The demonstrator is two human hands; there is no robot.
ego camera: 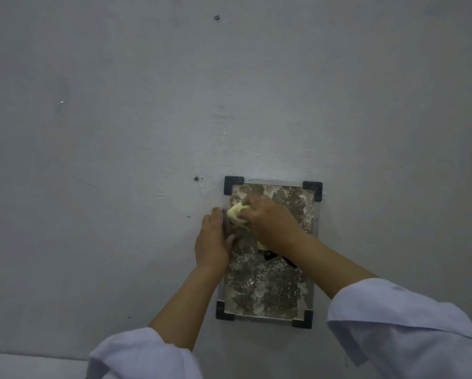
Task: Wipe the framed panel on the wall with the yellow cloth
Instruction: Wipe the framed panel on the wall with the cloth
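Observation:
A framed panel (267,291) with black corner brackets hangs on the grey wall; its surface is mottled brown and white. My right hand (270,217) presses a bunched yellow cloth (236,214) against the panel's upper left part. My left hand (213,242) grips the panel's left edge, thumb on the front. Something black shows under my right wrist; I cannot tell what it is.
The grey wall (147,119) carries a few small screws, one (196,178) just left of the panel's top and one (216,17) high up. White sleeves cover both forearms near the bottom edge.

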